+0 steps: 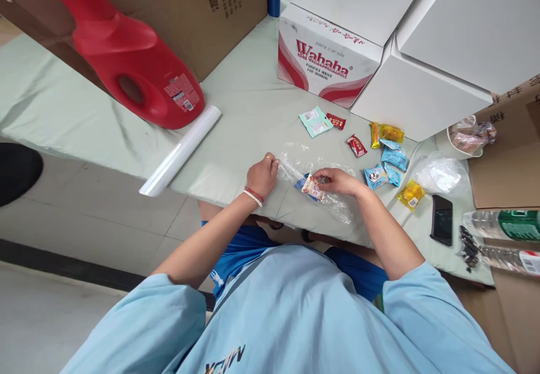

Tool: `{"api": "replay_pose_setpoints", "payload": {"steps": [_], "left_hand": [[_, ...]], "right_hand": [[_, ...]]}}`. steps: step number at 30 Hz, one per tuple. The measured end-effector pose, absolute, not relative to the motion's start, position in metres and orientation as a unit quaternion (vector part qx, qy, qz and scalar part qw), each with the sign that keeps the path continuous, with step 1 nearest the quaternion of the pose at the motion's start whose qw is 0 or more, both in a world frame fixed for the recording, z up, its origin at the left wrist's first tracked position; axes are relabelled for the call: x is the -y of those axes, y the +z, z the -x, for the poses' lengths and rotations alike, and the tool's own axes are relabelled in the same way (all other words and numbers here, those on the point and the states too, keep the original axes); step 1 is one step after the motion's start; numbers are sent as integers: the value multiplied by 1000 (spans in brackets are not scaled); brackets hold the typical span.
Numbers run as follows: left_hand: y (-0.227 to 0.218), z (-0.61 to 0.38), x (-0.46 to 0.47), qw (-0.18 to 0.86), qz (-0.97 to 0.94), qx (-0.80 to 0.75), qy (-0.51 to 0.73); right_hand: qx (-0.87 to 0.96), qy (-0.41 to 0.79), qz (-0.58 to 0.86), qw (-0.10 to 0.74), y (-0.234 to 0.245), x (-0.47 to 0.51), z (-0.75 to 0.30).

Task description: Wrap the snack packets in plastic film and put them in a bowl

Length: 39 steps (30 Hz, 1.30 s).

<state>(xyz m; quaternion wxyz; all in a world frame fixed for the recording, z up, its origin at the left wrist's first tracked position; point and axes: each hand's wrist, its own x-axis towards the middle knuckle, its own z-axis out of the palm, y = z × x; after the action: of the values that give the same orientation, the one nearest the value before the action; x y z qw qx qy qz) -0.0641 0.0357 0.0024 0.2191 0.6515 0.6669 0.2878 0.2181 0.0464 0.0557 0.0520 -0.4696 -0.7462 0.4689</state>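
Observation:
My left hand [262,175] is closed on the gathered edge of a clear plastic bag [340,208] that lies crumpled near the table's front edge. With bent fingers, my right hand [335,181] pinches a small cream-coloured snack packet [313,188] at the bag. Beneath it a blue packet [302,181] shows in part; whether these lie inside the bag or on it I cannot tell. Just beyond are a mint-green packet [315,121] and two red packets, one [356,145] standing apart. To the right lie several blue packets [376,176] and yellow-wrapped snacks [410,195].
A red jug [143,64] and a white roll [181,152] are on the left. Behind stand a Wahaha water carton [324,59] and white boxes [422,84]. At right are a filled tub [460,146], a phone [442,220] and plastic bottles [485,224].

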Motion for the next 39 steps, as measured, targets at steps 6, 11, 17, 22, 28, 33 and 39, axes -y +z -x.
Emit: {"api": "replay_pose_setpoints", "payload": {"steps": [6, 11, 17, 22, 28, 33, 39], "left_hand": [[14, 91, -2, 0, -611, -663, 433], [28, 76, 56, -88, -795, -430, 419], [15, 26, 70, 11, -889, -365, 277], [5, 12, 57, 3, -877, -410, 249], [3, 7, 53, -10, -872, -421, 248], [0, 5, 53, -15, -867, -434, 245], [0, 6, 56, -17, -858, -459, 230]], "right_hand": [[723, 501, 474, 42, 58, -48, -213], [723, 500, 475, 43, 57, -47, -213], [709, 518, 476, 53, 51, -47, -213], [697, 543, 463, 68, 45, -49, -216], [671, 574, 457, 105, 39, -51, -218], [682, 534, 476, 148, 49, -43, -222], [727, 422, 511, 181, 67, -28, -220]]}}
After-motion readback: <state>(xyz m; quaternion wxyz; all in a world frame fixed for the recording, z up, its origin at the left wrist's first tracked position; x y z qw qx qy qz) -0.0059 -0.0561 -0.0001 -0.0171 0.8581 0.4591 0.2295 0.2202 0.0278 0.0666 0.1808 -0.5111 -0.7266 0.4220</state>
